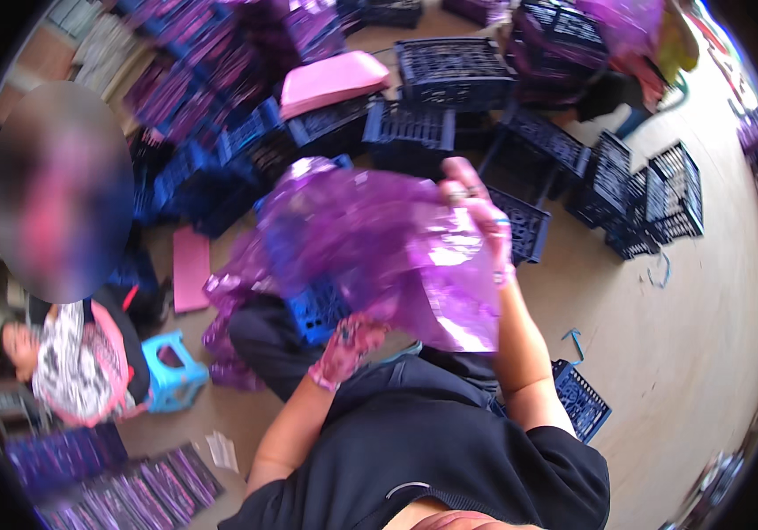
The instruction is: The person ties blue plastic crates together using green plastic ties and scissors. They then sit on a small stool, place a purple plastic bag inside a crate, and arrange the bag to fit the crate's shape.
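A sheer purple plastic bag is spread in front of me, crumpled at its left and shining with light at its right. My right hand, in a pink patterned glove, is raised and closed on the bag's upper right edge. Lower down, my left hand, gloved the same way, is closed on the bag's near edge; the bag partly hides its fingertips. Under the bag, between my legs, part of a bright blue plastic crate shows. What is inside the crate is hidden.
Dark blue crates stand in a row ahead, one topped by pink sheets. More crates stand at the right. Purple-wrapped stacks rise far left. A light blue stool and a seated child are at the left.
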{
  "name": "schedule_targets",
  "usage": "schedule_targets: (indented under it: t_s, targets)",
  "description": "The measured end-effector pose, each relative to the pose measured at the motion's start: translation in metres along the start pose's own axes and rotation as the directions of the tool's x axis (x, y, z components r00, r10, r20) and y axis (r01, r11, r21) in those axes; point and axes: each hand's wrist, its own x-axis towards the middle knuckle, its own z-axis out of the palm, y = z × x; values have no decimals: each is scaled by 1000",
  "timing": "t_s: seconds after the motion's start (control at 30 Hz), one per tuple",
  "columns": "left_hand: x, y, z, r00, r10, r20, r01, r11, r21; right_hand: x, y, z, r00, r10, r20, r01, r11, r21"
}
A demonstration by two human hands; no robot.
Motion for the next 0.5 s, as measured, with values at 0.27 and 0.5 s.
schedule_targets:
  t_s: [0.27, 0.5]
  targets:
    - [35, 8, -16, 995, 0, -102, -93, 427, -899, -34, 1, 0, 979, 111, 171, -79, 980, -183]
    - [78, -24, -19, 846, -423, -325, 125, 749, -651, -49, 16, 16, 981, 185, 66, -141, 897, -420]
